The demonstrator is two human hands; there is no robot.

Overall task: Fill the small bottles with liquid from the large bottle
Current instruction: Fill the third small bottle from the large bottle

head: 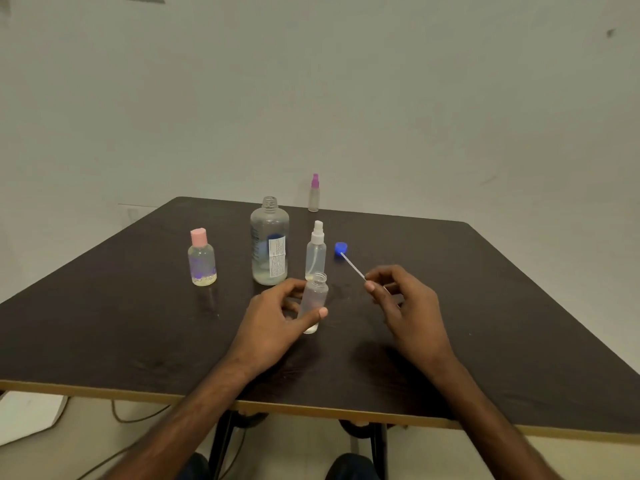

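My left hand (273, 320) grips the open small bottle (314, 295), thumb in front. My right hand (408, 306) pinches a thin tube (353, 266) beside it.

Bare table (104, 323) at left, large bottle (269, 242) and spray bottle (316, 252) crowding centre

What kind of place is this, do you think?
Probably a plain indoor room used as a simple workspace: a dark table in front of a plain wall, a few plastic bottles on it, and a loose cable on the floor.
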